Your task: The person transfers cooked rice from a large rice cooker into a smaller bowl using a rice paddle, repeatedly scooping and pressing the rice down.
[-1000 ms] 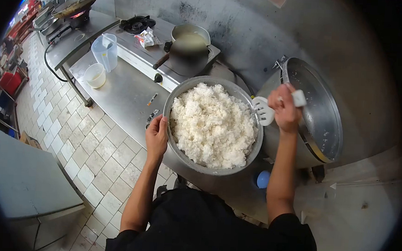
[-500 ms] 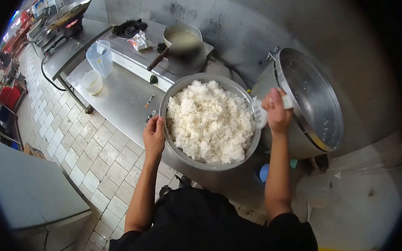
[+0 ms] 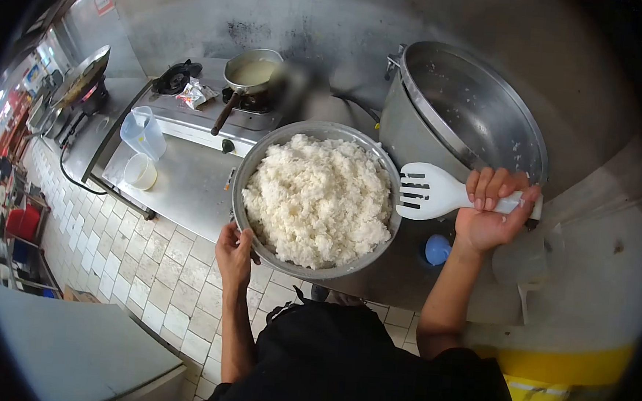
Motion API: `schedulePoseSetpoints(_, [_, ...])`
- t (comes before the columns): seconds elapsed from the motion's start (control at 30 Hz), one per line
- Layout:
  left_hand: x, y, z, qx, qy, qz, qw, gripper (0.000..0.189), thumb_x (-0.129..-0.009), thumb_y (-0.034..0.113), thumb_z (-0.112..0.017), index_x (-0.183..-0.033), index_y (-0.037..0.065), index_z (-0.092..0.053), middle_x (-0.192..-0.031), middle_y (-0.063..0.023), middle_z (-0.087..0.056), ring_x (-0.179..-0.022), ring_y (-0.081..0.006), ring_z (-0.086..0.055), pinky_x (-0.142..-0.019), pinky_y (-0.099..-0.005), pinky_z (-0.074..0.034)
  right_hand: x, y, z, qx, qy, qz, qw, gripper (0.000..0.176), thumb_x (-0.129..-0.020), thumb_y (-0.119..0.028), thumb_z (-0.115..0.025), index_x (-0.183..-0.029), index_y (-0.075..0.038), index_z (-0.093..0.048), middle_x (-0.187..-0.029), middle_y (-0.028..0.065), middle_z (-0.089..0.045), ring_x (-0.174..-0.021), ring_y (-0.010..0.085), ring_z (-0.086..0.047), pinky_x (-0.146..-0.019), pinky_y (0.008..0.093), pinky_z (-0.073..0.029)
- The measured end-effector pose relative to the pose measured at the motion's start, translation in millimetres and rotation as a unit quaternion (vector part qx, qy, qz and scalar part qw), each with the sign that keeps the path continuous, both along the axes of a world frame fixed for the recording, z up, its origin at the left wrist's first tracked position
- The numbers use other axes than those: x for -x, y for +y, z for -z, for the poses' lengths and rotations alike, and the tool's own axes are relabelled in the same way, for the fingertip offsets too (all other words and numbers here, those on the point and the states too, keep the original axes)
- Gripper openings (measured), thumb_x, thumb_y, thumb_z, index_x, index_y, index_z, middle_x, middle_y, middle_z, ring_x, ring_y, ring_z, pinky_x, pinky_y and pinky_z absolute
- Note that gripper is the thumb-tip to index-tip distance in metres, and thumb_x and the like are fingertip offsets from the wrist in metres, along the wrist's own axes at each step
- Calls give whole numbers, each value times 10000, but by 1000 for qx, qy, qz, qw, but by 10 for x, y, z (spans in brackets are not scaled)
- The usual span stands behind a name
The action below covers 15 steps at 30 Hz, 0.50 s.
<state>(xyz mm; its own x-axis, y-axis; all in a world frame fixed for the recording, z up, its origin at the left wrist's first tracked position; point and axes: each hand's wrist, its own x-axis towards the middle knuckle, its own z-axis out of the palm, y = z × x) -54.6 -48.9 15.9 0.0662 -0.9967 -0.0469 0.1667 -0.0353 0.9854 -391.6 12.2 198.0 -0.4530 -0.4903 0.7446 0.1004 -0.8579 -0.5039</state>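
A round metal basin [image 3: 316,273] heaped with cooked white rice [image 3: 317,200] stands in front of me. My left hand [image 3: 235,254] is closed on the basin's lower left rim, thumb toward the rice; part of its grip is hidden. In my right hand [image 3: 493,207] is a white slotted spatula [image 3: 433,191], its handle wrapped by the fingers. The spatula's slotted end points left at the basin's right rim, outside the rice. Behind it stands a large open steel pot [image 3: 417,129], with a few rice grains stuck to its inner wall.
A saucepan [image 3: 237,73] of pale liquid sits on the stove at the back. To the left are a clear plastic jug [image 3: 143,134] and a small white tub [image 3: 140,172]. A blue round item [image 3: 437,249] lies right of the basin. Tiled floor [image 3: 162,279] shows at left.
My right hand has moved right and down from the basin's edge, and the spatula now lies broad side up. My left hand is still at the rim. The whole view has shifted slightly.
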Motion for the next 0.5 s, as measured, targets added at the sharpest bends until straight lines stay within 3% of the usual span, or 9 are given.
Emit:
schedulePoseSetpoints(0.17, [-245, 233, 111, -18, 2, -65, 998, 268, -910, 135, -620, -1101, -38, -544, -673, 21, -483, -487, -56, -461, -382, -225, -402, 18, 366, 9, 7, -15, 50, 999, 382, -1017, -398, -312, -770, -122, -405, -536, -17, -346, -463, 91, -296, -478, 251, -275])
schedulePoseSetpoints(0.23, [-440, 208, 101, -21, 14, -71, 997, 241, -910, 129, -613, -1081, -34, -563, -689, 30, -497, -507, -41, -448, -418, -209, -397, 88, 580, 73, 2, -10, 53, 999, 393, -1018, -416, -309, -799, -116, -437, -588, 1, -384, -511, 103, -341, -515, 256, -318])
schedulePoseSetpoints(0.27, [-574, 131, 119, 0, -4, -70, 998, 199, -909, 109, -602, -1053, -28, -585, -748, 23, -548, -585, -41, -482, -514, -195, -419, 116, 656, 137, -20, -66, 126, 990, 406, -1019, -432, -305, -821, -111, -455, -628, 10, -404, -552, 111, -375, -546, 258, -341])
schedulePoseSetpoints(0.3, [-656, 33, 132, 16, 21, -72, 997, 170, -906, 86, -593, -1036, -24, -604, -836, -9, -605, -696, -59, -535, -636, -200, -445, 157, 700, 223, -42, -123, 199, 971, 422, -1020, -447, -300, -842, -106, -473, -669, 19, -425, -594, 119, -409, -576, 259, -363])
schedulePoseSetpoints(0.33, [-734, -57, 103, 17, 12, -75, 997, 180, -908, 92, -596, -1046, -23, -606, -871, -26, -620, -742, -75, -553, -675, -211, -455, 237, 740, 355, -90, -154, 305, 935, 475, -1015, -501, -283, -889, -97, -499, -752, 27, -461, -677, 126, -454, -636, 263, -391])
schedulePoseSetpoints(0.37, [-836, -151, 70, 19, 4, -78, 997, 190, -909, 97, -598, -1056, -23, -608, -906, -42, -635, -788, -91, -570, -714, -222, -464, 341, 822, 530, -90, -163, 316, 930, 475, -1015, -501, -283, -889, -97, -499, -752, 27, -461, -677, 126, -454, -636, 263, -391])
schedulePoseSetpoints(0.43, [-1126, -409, 202, -3, -23, -106, 994, 221, -915, 123, -606, -1076, -28, -611, -935, -53, -646, -833, -112, -591, -754, -239, -478, 604, 1088, 994, -328, -153, 448, 818, 497, -1008, -532, -292, -925, -97, -516, -779, 22, -493, -673, 115, -472, -639, 271, -405])
schedulePoseSetpoints(0.47, [-1222, -520, 214, 1, -35, -112, 993, 257, -914, 149, -623, -1101, -28, -620, -954, -55, -652, -862, -125, -600, -780, -243, -482, 726, 1243, 1291, -332, -162, 452, 812, 497, -1008, -532, -292, -925, -97, -516, -779, 22, -493, -673, 115, -472, -639, 271, -405])
schedulePoseSetpoints(0.5, [-1304, -597, 149, 6, -88, -106, 991, 298, -907, 182, -643, -1117, -29, -632, -984, -67, -659, -888, -140, -608, -802, -249, -485, 844, 1402, 1616, -383, -255, 390, 798, 504, -999, -547, -309, -951, -96, -529, -801, 22, -510, -667, 110, -474, -636, 274, -411])
